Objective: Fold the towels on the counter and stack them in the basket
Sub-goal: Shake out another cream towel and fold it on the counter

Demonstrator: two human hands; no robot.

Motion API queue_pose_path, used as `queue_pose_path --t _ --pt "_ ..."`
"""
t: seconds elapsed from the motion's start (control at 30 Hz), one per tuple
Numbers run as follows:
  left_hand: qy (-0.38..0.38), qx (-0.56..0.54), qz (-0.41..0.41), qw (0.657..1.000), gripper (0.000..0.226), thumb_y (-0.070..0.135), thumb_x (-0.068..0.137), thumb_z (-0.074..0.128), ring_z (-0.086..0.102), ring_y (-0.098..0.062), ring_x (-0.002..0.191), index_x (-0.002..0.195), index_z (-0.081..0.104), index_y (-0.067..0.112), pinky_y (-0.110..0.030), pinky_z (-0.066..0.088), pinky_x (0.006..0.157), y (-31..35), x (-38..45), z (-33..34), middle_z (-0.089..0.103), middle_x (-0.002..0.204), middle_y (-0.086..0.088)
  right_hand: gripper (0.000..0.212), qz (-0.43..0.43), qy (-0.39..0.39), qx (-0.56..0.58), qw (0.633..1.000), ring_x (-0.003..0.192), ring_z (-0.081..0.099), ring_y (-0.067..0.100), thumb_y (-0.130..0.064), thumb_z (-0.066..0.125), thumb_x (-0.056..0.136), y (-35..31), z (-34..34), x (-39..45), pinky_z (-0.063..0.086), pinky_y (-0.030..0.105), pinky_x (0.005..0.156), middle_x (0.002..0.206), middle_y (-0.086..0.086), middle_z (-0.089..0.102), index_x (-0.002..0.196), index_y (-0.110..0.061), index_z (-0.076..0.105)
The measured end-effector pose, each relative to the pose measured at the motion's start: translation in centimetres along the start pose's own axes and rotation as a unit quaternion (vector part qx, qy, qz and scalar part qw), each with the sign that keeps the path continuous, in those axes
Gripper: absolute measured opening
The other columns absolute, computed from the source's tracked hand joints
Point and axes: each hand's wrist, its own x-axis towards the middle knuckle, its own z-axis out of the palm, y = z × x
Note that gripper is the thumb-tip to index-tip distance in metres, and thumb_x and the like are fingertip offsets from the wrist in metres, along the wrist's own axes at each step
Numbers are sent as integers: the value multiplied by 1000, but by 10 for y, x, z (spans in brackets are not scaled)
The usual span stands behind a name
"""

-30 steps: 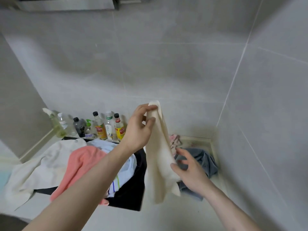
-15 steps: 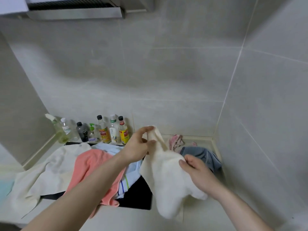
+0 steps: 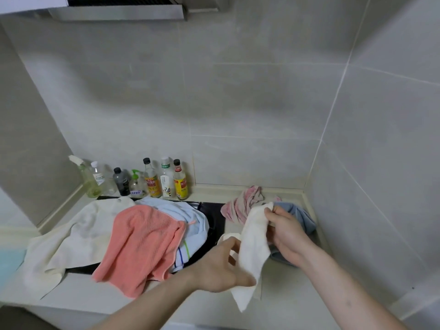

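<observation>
Holding cream towel above counter, right of stove | right hand pinching upper corner, fingers curled | left hand gripping lower part between thumb and fingers | lying unfolded over stove: coral towel, white towel, pale blue towel | crumpled in corner: pink cloth, blue-grey cloth

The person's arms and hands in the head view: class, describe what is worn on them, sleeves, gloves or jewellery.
Nothing is worn. The left hand and right hand are bare, with no gloves, rings or watch in view. Both forearms are uncovered as far as the frame shows, with no sleeves visible.
</observation>
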Motion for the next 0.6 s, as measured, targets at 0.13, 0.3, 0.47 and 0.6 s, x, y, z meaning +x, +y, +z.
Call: queue_pose_path --t 0.13,0.3,0.47,0.6 --pt "144 -12 -14 989 74 65 50 88 63 -8 87 101 51 27 -24 56 67 3 -1 26 61 103 10 22 6 0 16 1000 101 73 29 -11 50 106 1 0 -1 58 32 71 112 16 75 122 -7 64" --pt "191 83 -15 978 79 73 47 81 52 -8 90 99 43 28 -25 48 75 -2 -1 42 47 103 16 26 16 18 52 998 100 74 26 -8 50 105 5 -4 3 60 31 74 114 19 73 129 -1 59" --pt "189 -47 -1 981 24 49 80 70 62 -8 80 87 58 29 -35 54 76 -12 17 39 65 89 9 29 48 18 76 996 100 73 27 -8 50 105 7 3 0 63 32 70 116 20 70 133 0 54" --pt "221 -110 19 969 8 12 90 61 62 -12 76 85 62 19 -22 48 69 -19 23 2 67 79 2 28 54 32 38 997 101 73 27 -12 51 106 9 -10 -1 63 36 74 118 17 70 132 -5 54"
